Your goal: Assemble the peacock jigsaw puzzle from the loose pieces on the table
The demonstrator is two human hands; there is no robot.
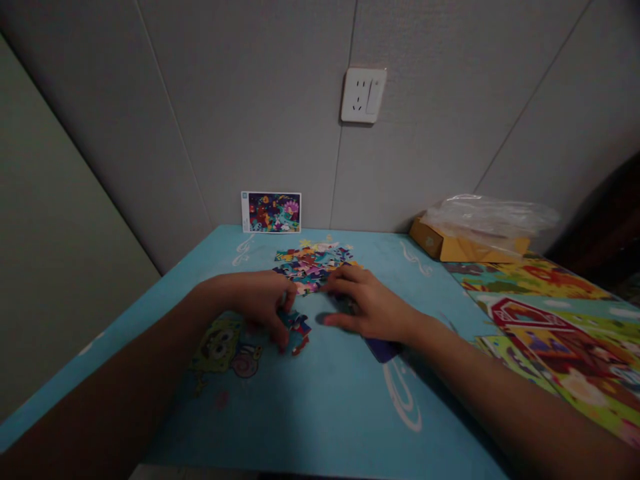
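Light blue is the bench (pixel 330 400), with a cartoon figure printed on its top near the left hand. The left hand (pixel 260 303) is curled down, and its fingertips press on a small joined group of puzzle pieces (pixel 296 328) that lies flat just in front of it; it looks like the fingers hold the group steady, but I cannot tell if they really pinch it. The right hand (pixel 367 307) lies flat and open on the bench, palm down, fingers pointing to the left, close to the same group; a dark purple piece (pixel 383 349) shows under its wrist. Just behind both hands is the loose pile of colourful pieces (pixel 313 263), within easy reach. A reference picture card (pixel 271 213) leans upright against the wall, probably so the pattern can be seen while working. At the right a yellow box (pixel 463 247) with a clear plastic bag (pixel 493 217) on it stands well apart.
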